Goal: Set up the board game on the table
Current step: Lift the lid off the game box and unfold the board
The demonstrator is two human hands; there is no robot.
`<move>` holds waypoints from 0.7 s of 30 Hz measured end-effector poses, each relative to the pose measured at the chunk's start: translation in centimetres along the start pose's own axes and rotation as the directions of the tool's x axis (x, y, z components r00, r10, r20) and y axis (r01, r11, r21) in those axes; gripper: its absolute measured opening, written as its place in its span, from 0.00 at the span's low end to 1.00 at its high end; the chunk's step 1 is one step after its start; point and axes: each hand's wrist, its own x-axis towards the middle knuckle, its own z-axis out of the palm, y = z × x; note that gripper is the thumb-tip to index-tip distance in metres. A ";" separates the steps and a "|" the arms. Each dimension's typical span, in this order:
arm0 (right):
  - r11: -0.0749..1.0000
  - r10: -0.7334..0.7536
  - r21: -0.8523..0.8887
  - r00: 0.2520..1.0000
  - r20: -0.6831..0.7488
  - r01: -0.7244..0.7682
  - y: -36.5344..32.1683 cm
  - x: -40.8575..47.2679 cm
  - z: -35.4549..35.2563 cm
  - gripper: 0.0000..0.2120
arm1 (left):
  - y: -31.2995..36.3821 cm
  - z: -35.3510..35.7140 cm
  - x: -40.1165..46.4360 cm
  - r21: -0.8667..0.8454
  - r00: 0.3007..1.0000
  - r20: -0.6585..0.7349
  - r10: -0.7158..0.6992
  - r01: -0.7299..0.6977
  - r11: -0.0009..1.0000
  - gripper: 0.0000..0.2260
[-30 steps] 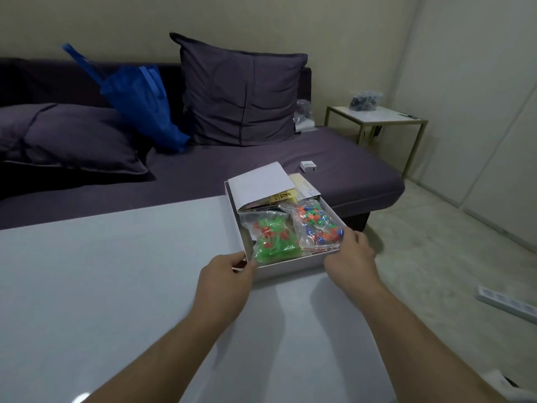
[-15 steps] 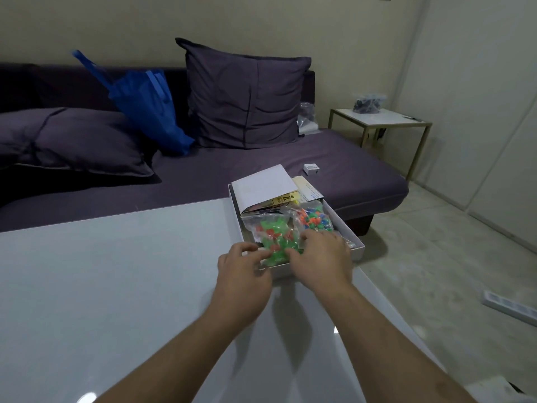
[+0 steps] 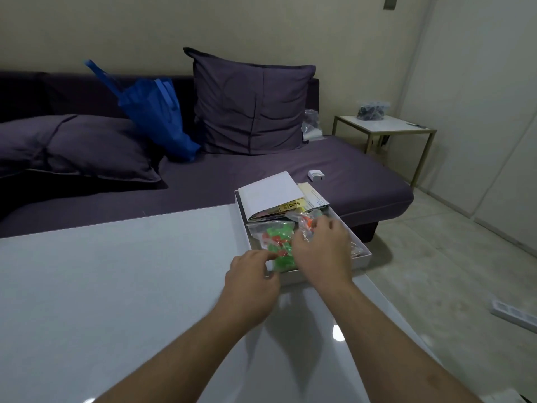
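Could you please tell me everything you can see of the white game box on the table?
The white game box is a shallow, open tray, seemingly cardboard, lying flat at the table's far right corner. It holds a white folded board, paper sheets, and two clear bags of coloured pieces. The left hand is at its near wall; the right hand reaches inside over the bags.

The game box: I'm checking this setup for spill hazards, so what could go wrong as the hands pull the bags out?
1. The box sits at the table corner, its right side at the edge; a tug may push it off.
2. The right hand reaches onto the bag of mixed pieces; if its seal is weak, pieces could scatter.
3. The left hand is by the green bag; lifting both bags could snag the folded sheets.
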 end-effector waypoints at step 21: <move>0.889 -0.021 0.439 0.970 -0.243 0.129 -8.1 9.3 -0.6 0.09 | -3.0 -6.1 4.3 -0.219 0.966 -0.252 -0.057 0.000 0.976 0.21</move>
